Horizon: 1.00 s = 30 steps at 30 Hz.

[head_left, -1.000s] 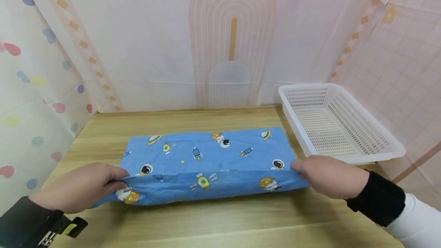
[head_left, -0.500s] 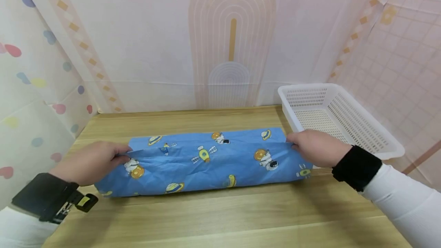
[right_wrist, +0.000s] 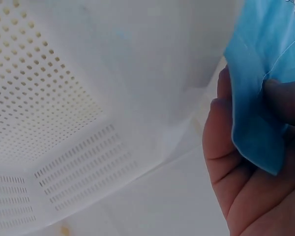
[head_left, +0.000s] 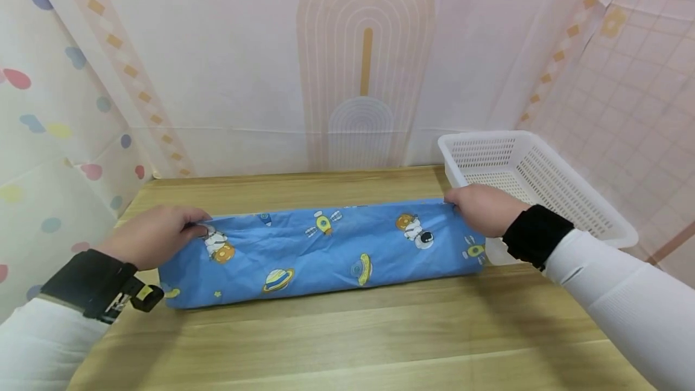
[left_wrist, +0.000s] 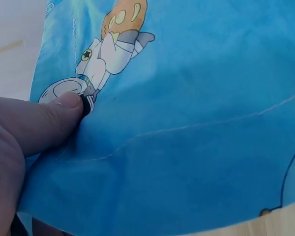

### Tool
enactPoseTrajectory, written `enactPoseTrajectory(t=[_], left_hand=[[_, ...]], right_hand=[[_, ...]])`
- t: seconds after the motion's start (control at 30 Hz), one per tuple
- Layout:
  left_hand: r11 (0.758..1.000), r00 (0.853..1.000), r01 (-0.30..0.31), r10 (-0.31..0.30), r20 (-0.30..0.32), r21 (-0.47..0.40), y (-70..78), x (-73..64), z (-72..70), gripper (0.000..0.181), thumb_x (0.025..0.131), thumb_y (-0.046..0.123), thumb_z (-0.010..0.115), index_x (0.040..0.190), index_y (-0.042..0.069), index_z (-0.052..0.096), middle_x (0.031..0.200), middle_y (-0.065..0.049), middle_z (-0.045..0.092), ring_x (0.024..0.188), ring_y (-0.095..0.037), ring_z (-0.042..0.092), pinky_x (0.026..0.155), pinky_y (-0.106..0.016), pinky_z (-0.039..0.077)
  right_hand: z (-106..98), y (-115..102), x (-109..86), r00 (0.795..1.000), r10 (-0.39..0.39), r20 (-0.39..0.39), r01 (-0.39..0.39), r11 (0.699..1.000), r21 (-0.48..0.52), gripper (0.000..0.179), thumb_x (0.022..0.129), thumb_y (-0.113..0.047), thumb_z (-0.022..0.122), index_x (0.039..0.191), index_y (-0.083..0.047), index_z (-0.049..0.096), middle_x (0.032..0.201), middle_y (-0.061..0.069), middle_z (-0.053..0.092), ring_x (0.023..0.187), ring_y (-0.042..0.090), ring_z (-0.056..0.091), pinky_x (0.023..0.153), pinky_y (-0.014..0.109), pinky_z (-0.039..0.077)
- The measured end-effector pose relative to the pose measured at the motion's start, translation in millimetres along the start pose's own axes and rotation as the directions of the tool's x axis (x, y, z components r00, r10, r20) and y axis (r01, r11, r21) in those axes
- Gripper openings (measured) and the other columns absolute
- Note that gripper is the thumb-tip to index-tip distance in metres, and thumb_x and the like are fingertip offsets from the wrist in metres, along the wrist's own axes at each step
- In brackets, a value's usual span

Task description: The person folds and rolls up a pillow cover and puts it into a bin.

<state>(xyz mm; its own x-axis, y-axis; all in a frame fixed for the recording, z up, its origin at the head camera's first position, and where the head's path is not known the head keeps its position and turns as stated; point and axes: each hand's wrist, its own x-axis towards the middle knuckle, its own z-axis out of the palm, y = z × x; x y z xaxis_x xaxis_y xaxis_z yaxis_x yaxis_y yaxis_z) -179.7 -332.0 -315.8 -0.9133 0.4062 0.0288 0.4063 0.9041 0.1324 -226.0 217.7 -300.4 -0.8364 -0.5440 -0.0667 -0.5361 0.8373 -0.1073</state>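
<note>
A blue cloth (head_left: 331,255) printed with astronauts, rockets and planets lies folded in a long strip across the table. My left hand (head_left: 157,235) pinches its far left corner between thumb and fingers. At the far right corner, my right hand (head_left: 485,210) pinches the same edge. In the left wrist view the thumb (left_wrist: 64,110) presses on the cloth (left_wrist: 187,98) over an astronaut print, near a line of stitching. The right wrist view has the cloth's corner (right_wrist: 258,132) between thumb and curled fingers (right_wrist: 221,142). What lies under the top layer is hidden.
A white perforated plastic basket (head_left: 583,195) stands at the back right, close beside my right hand and partly behind it. The wooden table (head_left: 326,343) runs back to a patterned cloth backdrop (head_left: 244,77), with another patterned sheet (head_left: 60,180) along the left side.
Both hands have moved away from me toward the back, carrying the cloth's near edge up and over onto the far edge. The visible strip is narrower now, its top layer covering the lower one.
</note>
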Motion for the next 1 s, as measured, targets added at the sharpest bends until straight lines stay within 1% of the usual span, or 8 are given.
enactPoseTrajectory(t=[0.07, 0.17, 0.43, 0.5, 0.6, 0.77, 0.87, 1.0], left_hand=[[1.0, 1.0, 0.011, -0.011, 0.011, -0.003, -2.3, 3.8, 0.0, 0.019, 0.1, 0.016, 0.071, 0.116, 0.008, 0.076, 0.1, -0.002, 0.077, 0.089, -0.018, 0.072, 0.08, -0.047, 0.061], [1.0, 0.999, 0.027, -0.027, 0.024, 0.003, -5.5, 9.9, 0.3, 0.023, 0.101, 0.018, 0.071, 0.119, 0.006, 0.076, 0.103, -0.005, 0.078, 0.092, -0.022, 0.073, 0.084, -0.052, 0.061], [0.999, 0.999, 0.046, -0.046, 0.015, 0.006, -13.5, 25.2, 1.5, 0.018, 0.1, 0.018, 0.07, 0.114, 0.007, 0.077, 0.101, -0.006, 0.078, 0.093, -0.025, 0.072, 0.086, -0.055, 0.059], [0.999, 0.999, 0.044, -0.044, 0.012, 0.006, -15.8, 28.5, 2.9, 0.017, 0.1, 0.017, 0.07, 0.113, 0.007, 0.077, 0.101, -0.007, 0.078, 0.094, -0.026, 0.073, 0.086, -0.056, 0.058], [0.999, 0.998, 0.053, -0.053, 0.016, 0.014, -19.0, 33.2, 6.3, 0.017, 0.101, 0.018, 0.069, 0.113, 0.007, 0.076, 0.1, -0.007, 0.077, 0.091, -0.025, 0.072, 0.084, -0.056, 0.058], [0.997, 0.996, 0.075, -0.077, 0.046, 0.035, -22.5, 40.8, 16.6, 0.021, 0.104, 0.019, 0.065, 0.117, 0.004, 0.072, 0.098, -0.007, 0.075, 0.084, -0.022, 0.067, 0.079, -0.052, 0.057], [0.997, 0.996, 0.069, -0.071, 0.059, 0.034, -24.6, 45.2, 25.0, 0.021, 0.104, 0.018, 0.064, 0.118, 0.003, 0.071, 0.098, -0.007, 0.075, 0.084, -0.022, 0.067, 0.08, -0.052, 0.056], [0.998, 0.995, 0.058, -0.06, 0.075, 0.031, -25.6, 49.8, 33.7, 0.019, 0.104, 0.015, 0.064, 0.116, 0.002, 0.07, 0.097, -0.006, 0.074, 0.084, -0.022, 0.066, 0.081, -0.052, 0.056]], right_hand=[[-1, 1, 4.3, 1.0, 0.027, 0.008, -0.026, 1.0, -0.008, 0.02, 0.102, 0.004, 0.054, 0.11, -0.005, 0.07, 0.096, 0.009, 0.074, 0.086, 0.019, 0.067, 0.087, 0.046, 0.061], [-3, 1, 11.1, 0.997, 0.067, 0.024, -0.067, 0.998, -0.022, 0.023, 0.102, 0.005, 0.053, 0.113, -0.004, 0.071, 0.097, 0.009, 0.074, 0.087, 0.02, 0.066, 0.089, 0.047, 0.06], [-7, 0, 29.8, 0.997, 0.079, 0.025, -0.074, 0.988, -0.135, 0.027, 0.099, 0.007, 0.054, 0.117, -0.001, 0.072, 0.109, 0.016, 0.077, 0.103, 0.031, 0.073, 0.096, 0.05, 0.058], [-8, -1, 34.8, 0.996, 0.088, 0.032, -0.082, 0.984, -0.16, 0.027, 0.099, 0.007, 0.055, 0.118, 0.0, 0.072, 0.11, 0.017, 0.076, 0.102, 0.031, 0.073, 0.097, 0.05, 0.058], [-9, -2, 42.5, 0.993, 0.107, 0.048, -0.097, 0.979, -0.182, 0.027, 0.1, 0.007, 0.055, 0.12, -0.001, 0.071, 0.107, 0.017, 0.076, 0.094, 0.028, 0.071, 0.092, 0.048, 0.059], [-8, -6, 54.3, 0.994, 0.085, 0.065, -0.067, 0.969, -0.236, 0.019, 0.101, 0.007, 0.053, 0.108, -0.001, 0.069, 0.099, 0.015, 0.073, 0.084, 0.026, 0.066, 0.087, 0.045, 0.059], [-6, -11, 59.2, 0.994, 0.073, 0.081, -0.049, 0.961, -0.271, 0.017, 0.102, 0.005, 0.051, 0.101, -0.003, 0.066, 0.099, 0.016, 0.073, 0.09, 0.029, 0.07, 0.09, 0.046, 0.059], [-3, -17, 63.0, 0.99, 0.087, 0.107, -0.051, 0.954, -0.297, 0.016, 0.104, 0.002, 0.051, 0.099, -0.004, 0.066, 0.101, 0.017, 0.074, 0.099, 0.033, 0.072, 0.094, 0.047, 0.058]])
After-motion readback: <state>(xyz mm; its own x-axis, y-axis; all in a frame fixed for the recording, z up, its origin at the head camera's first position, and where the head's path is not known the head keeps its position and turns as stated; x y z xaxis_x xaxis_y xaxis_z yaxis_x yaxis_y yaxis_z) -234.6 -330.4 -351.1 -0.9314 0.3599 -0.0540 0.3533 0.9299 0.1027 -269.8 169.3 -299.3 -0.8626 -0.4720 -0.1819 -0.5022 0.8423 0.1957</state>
